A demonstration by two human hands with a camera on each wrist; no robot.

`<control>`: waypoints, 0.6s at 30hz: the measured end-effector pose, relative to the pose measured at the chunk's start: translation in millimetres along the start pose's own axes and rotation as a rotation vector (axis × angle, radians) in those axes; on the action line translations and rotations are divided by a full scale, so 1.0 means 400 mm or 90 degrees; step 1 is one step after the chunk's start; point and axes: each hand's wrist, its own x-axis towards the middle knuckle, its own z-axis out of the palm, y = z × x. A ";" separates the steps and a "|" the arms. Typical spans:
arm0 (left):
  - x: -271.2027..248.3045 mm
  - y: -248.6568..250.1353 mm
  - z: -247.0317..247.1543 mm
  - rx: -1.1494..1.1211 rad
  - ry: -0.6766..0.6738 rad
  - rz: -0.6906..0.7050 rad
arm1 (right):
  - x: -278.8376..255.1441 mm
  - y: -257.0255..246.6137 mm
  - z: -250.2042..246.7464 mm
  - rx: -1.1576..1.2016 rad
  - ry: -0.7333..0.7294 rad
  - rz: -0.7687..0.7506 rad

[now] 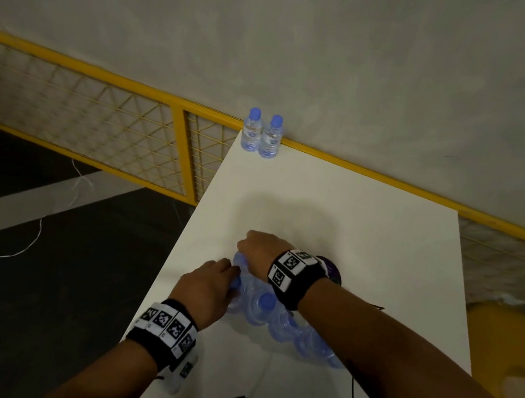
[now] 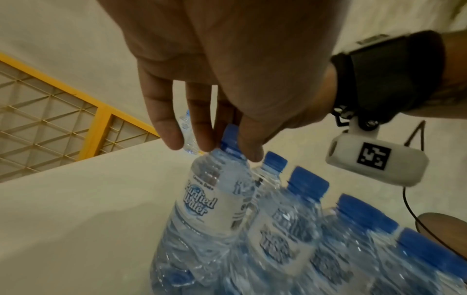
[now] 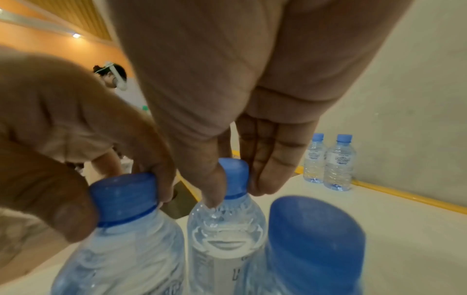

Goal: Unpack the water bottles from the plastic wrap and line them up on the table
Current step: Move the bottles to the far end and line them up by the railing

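Now, line by line:
Pack: a shrink-wrapped bundle of clear plastic water bottles with blue caps stands upright on the near half of the white table, the crinkled clear plastic wrap hugging its lower part.
Left hand: the left hand reaches down on the pack's left end; its fingers and thumb curl round the blue cap of the left bottle and grip it.
Right hand: the right hand comes down on the far end of the pack; thumb and fingers pinch the blue cap of the far bottle.
Label: the white label on the far bottle's side reads "Purified Water" in blue script; smaller print above it is too blurred to read.
Unpacked bottles: two clear blue-capped bottles stand upright, side by side and nearly touching, at the table's far left corner, well apart from the pack.
Wristbands: black bands with square black-and-white coded markers sit on both wrists.
Surroundings: a yellow-framed mesh fence runs behind the table against a grey wall.
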 end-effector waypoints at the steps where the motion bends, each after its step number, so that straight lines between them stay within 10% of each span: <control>1: 0.000 -0.016 -0.012 -0.003 0.011 0.003 | -0.002 0.009 -0.009 -0.004 0.012 -0.002; 18: 0.589 -0.165 -0.342 0.021 0.158 0.010 | 0.297 0.269 -0.338 0.158 0.207 0.160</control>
